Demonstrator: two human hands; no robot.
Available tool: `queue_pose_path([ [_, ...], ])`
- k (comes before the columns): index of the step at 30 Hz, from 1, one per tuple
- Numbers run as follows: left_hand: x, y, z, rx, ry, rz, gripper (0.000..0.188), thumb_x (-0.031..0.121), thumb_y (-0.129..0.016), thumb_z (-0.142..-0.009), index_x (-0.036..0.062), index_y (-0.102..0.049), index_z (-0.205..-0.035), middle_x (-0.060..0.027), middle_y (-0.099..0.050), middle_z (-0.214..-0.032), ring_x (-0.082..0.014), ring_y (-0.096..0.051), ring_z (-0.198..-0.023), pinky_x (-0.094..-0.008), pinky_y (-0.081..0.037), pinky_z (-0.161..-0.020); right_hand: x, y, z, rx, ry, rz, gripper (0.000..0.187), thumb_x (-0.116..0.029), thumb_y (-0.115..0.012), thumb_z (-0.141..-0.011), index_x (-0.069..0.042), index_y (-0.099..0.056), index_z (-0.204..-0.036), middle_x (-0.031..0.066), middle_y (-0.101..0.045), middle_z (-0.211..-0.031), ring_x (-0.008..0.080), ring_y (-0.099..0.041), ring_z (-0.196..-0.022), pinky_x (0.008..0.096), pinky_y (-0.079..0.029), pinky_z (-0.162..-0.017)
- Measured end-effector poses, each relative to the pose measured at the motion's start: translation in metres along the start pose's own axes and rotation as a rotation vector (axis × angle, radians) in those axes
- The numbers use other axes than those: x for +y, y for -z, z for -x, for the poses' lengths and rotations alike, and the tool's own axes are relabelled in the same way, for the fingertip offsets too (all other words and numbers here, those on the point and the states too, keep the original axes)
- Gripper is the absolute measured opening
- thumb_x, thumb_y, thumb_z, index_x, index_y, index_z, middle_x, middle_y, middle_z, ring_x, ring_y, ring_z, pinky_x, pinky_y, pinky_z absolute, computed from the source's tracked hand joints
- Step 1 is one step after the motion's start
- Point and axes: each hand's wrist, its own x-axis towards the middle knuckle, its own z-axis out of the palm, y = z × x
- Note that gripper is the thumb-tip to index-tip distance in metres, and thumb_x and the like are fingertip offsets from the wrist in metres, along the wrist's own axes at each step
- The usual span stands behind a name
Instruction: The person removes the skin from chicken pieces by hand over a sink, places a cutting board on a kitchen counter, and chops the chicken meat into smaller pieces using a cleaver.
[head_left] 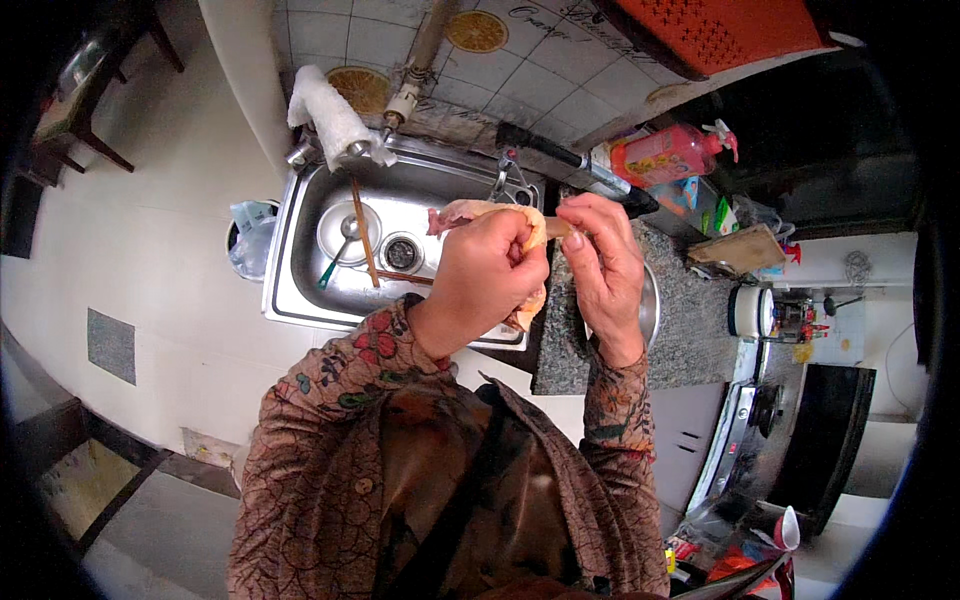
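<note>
Over the right edge of the sink I hold up a piece of raw poultry (464, 213) with pale pink flesh and yellowish skin. My left hand (480, 275) is closed in a fist around its middle, so much of the piece is hidden. A flap of the skin hangs below the fist. My right hand (608, 270) pinches a pale end of the piece between thumb and fingers, close beside the left hand. Under the right hand, a metal bowl (651, 308) stands on the dark speckled counter, mostly covered by the hand.
The steel sink (283, 262) holds a white plate (328, 238), a spoon (349, 228) and wooden chopsticks (364, 235). A faucet (508, 172) rises at its back. A white towel (335, 115) hangs at the back left. A pink pump bottle (665, 155) and a board (740, 250) stand right, beyond the counter (690, 340).
</note>
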Motion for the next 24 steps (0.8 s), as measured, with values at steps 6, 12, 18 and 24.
queue_pose_path([
  [6,-0.005,-0.003,0.004,-0.078,-0.005,-0.006,0.014,0.004,-0.062,-0.068,0.0011,-0.048,-0.07,-0.0134,-0.053,-0.064,-0.0314,-0.055,-0.06,-0.0385,-0.043,-0.052,-0.014,0.006,-0.003,-0.06,-0.051,-0.013,0.028,-0.005,-0.066,-0.074,-0.001,-0.062,-0.101,0.012,-0.052,-0.104,0.0229,-0.054,-0.091,0.0315,-0.045,-0.079],
  [12,-0.005,-0.001,0.006,-0.085,-0.097,-0.026,0.014,0.002,-0.061,-0.068,-0.0003,-0.048,-0.072,-0.0157,-0.053,-0.07,-0.0334,-0.055,-0.065,-0.0407,-0.043,-0.057,-0.01,0.002,-0.005,-0.076,0.051,0.083,0.023,-0.005,-0.071,-0.068,-0.003,-0.064,-0.09,0.0093,-0.055,-0.09,0.0249,-0.052,-0.083,0.0331,-0.043,-0.073],
  [18,-0.002,-0.002,0.015,-0.106,-0.104,-0.022,0.014,0.001,-0.06,-0.068,-0.0007,-0.048,-0.073,-0.0164,-0.054,-0.071,-0.0342,-0.055,-0.067,-0.0407,-0.045,-0.06,-0.012,0.002,-0.002,-0.097,0.071,0.158,0.013,0.001,-0.064,-0.072,-0.002,-0.056,-0.081,0.0116,-0.054,-0.086,0.0293,-0.052,-0.081,0.0347,-0.044,-0.07],
  [24,0.0,-0.003,0.029,-0.142,-0.203,-0.035,0.013,0.002,-0.06,-0.068,-0.0004,-0.05,-0.076,-0.0163,-0.055,-0.074,-0.0336,-0.057,-0.07,-0.0399,-0.048,-0.065,-0.008,0.009,-0.005,-0.142,-0.043,0.126,0.005,-0.002,-0.056,-0.082,-0.001,-0.052,-0.085,0.0142,-0.052,-0.085,0.0299,-0.053,-0.077,0.035,-0.044,-0.066],
])
